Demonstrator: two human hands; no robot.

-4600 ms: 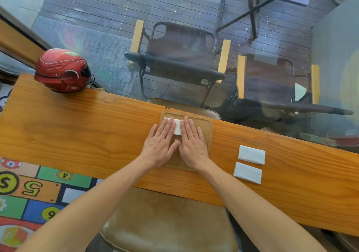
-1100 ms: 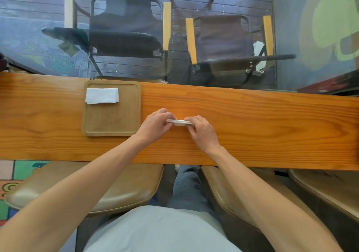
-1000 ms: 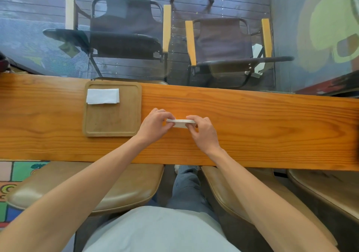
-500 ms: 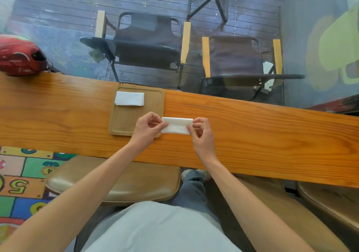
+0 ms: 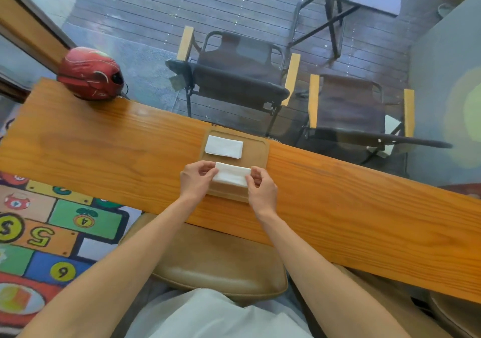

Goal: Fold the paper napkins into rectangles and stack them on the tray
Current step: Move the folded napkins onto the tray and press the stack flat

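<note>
A brown wooden tray (image 5: pixel 261 152) lies on the long wooden counter (image 5: pixel 104 150) in front of me. On its far half rests a stack of folded white napkins (image 5: pixel 223 146). I hold another folded white napkin (image 5: pixel 231 175) flat over the tray's near half. My left hand (image 5: pixel 196 180) pinches its left end and my right hand (image 5: pixel 260 189) pinches its right end. Whether the held napkin touches the tray I cannot tell.
A red helmet (image 5: pixel 91 74) sits at the counter's far left corner. Beyond the glass stand two dark folding chairs (image 5: pixel 242 77) and a table. A tan padded stool (image 5: pixel 216 267) is below the counter, with a colourful numbered floor mat (image 5: pixel 39 233) to the left.
Both hands carried the folded napkin leftward from the bare counter to above the tray's near half. The view swung left, bringing the helmet into sight.
</note>
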